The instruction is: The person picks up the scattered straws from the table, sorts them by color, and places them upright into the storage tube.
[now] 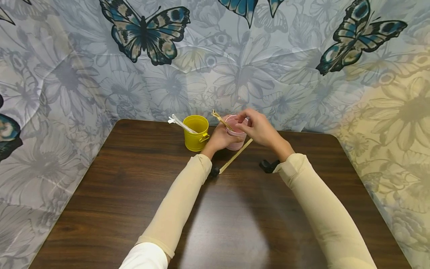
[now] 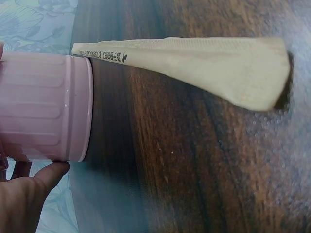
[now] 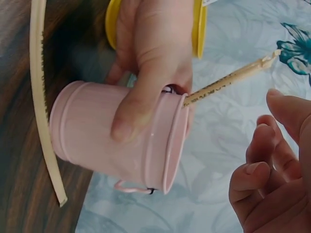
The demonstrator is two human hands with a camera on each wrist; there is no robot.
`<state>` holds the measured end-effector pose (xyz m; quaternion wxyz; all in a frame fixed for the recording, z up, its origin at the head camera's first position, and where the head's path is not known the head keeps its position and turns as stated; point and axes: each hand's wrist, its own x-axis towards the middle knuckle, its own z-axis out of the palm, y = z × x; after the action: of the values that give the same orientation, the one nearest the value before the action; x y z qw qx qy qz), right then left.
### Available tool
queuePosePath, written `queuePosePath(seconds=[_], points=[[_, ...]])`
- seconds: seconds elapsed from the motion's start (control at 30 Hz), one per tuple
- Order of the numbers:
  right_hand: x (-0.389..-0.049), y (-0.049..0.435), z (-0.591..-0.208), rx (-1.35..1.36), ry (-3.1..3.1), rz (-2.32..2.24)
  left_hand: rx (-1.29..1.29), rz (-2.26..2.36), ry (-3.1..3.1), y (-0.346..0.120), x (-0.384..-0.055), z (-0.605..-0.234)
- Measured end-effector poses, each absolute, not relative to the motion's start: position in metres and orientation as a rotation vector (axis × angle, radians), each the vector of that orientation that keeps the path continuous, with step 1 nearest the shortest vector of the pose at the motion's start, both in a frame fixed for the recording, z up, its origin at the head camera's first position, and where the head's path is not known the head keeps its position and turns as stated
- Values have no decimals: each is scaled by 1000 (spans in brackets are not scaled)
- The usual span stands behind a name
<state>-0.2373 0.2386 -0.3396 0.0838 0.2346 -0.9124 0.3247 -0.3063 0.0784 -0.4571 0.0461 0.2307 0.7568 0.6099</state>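
Note:
My left hand grips a small pink metal bucket from its left side, with the thumb across its wall. A thin stick in a tan printed paper wrapper leans out over the bucket's rim, its end frayed. Just beyond that rim is my right hand, its fingers loosely bent, with nothing between thumb and fingertips. In the head view it overlaps the bucket's mouth. A second tan paper-wrapped stick lies slantwise on the table on the near side of the bucket, with print along its wrapper.
To the left of the pink bucket stands a yellow bucket with a white-wrapped stick in it. Both are near the back edge of the dark wooden table. A butterfly-printed cloth hangs right behind.

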Motion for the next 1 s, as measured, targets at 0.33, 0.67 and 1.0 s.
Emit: queuePosePath(seconds=[0.33, 0.67, 1.0], points=[[-216, 252, -368, 806, -2828, 925, 696, 1907, 2324, 77, -304, -457], [-205, 254, -412, 902, -2961, 809, 718, 1881, 2303, 81, -305, -456], [-208, 254, -440, 961, -3088, 652, 709, 1876, 2305, 81, -304, -455]])
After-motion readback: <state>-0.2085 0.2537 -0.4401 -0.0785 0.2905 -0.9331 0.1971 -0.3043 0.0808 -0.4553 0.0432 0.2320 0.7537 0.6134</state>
